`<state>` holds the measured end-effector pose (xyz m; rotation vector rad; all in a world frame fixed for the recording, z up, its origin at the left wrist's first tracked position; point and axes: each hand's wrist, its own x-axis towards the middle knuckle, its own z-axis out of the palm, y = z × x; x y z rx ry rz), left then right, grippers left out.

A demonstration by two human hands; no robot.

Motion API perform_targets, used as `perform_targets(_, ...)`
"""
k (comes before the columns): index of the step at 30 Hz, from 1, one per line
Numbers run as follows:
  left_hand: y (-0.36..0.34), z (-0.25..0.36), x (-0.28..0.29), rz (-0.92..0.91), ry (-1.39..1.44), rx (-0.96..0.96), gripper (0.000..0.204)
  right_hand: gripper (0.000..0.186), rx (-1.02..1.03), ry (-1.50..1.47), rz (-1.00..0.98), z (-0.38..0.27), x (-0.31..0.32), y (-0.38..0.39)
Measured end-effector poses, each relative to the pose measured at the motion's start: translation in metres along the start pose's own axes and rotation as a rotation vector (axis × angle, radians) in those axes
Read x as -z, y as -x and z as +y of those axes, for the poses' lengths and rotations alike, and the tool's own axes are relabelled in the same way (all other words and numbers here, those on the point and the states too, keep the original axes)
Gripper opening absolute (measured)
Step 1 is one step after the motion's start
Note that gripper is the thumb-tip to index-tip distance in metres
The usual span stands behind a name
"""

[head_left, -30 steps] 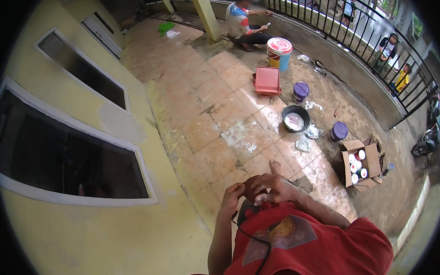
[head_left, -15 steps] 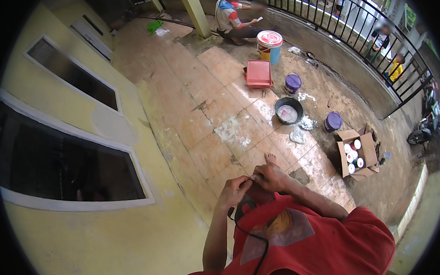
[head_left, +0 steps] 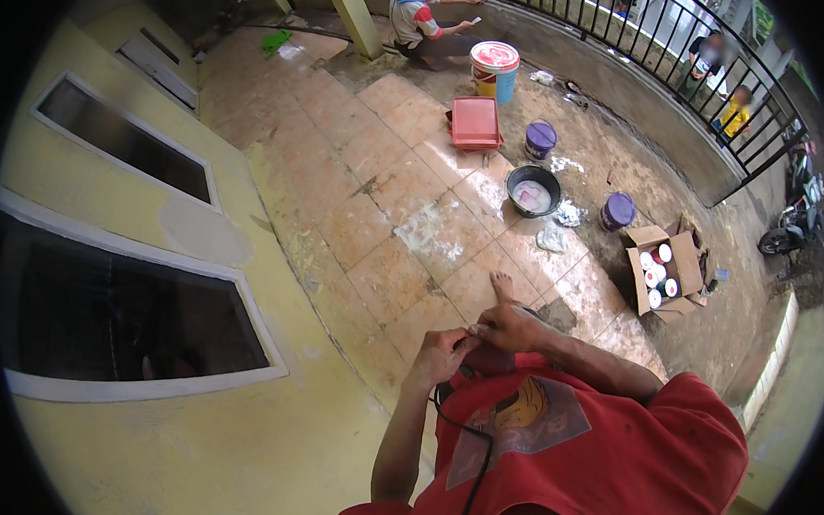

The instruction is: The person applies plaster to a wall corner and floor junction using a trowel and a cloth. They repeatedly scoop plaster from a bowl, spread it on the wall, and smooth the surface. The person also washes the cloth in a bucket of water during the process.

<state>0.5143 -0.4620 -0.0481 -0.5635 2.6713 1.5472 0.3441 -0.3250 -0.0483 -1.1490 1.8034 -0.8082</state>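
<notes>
My left hand (head_left: 439,356) and my right hand (head_left: 509,328) meet in front of my red shirt (head_left: 597,427). The fingertips of both are pinched close together; whatever lies between them is too small or hidden to make out. Below the hands a thin black cable (head_left: 489,455) hangs down over the shirt. My bare foot (head_left: 501,284) shows on the tiles just beyond the right hand.
On the floor ahead stand a large paint bucket (head_left: 507,86), a red paint tray (head_left: 476,123), purple pails (head_left: 540,141) and a black basin (head_left: 512,196) of pale liquid. A cardboard box (head_left: 641,238) of several cans lies right. A person (head_left: 420,26) crouches by the wall. Yellow wall (head_left: 179,440) left.
My view has shifted slightly, so the floor things sit a little further left and up. Both hands stay pinched together, with small finger movement. The crouching person's arm reaches toward the wall.
</notes>
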Motion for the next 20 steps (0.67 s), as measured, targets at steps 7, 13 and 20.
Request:
perform_targets(7, 0.003, -0.009, -0.009, 0.058, 0.028, -0.025, 0.024, 0.035, -0.091, -0.113, 0.019, 0.014, -0.018, -0.005)
perform_targets(13, 0.008, -0.001, -0.023, 0.329, -0.070, -0.241, 0.019, 0.036, -0.249, -0.360, 0.113, -0.001, -0.027, 0.001)
perform_targets(20, 0.009, -0.016, -0.048, 0.430, -0.234, -0.335, 0.022, 0.032, -0.425, -0.515, 0.022, 0.025, -0.040, -0.007)
